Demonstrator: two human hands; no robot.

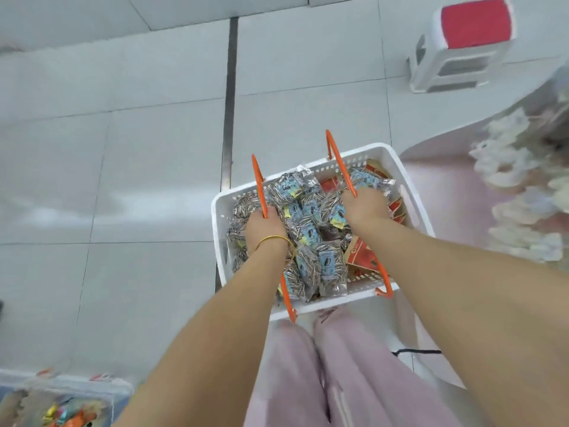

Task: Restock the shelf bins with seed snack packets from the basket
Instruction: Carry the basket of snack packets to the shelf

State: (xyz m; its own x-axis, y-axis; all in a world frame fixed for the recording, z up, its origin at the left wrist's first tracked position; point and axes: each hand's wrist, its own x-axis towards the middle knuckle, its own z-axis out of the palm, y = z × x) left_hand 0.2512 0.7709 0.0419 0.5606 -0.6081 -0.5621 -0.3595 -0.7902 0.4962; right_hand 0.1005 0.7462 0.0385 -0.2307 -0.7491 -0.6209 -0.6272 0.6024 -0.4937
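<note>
Gripping, apparently, the orange handles of the basket with left hand and right hand, over light, crinkly, slippery seed packets heaped between and beneath both, best pinched by a sealed edge, never squeezed.

The white perforated plastic basket has 2 orange wire handles. Clear seed snack packets show black-and-white striped seeds and blue labels with yellow corners; flat card packets are red and tan. The square plastic stool is white, topped red.
</note>
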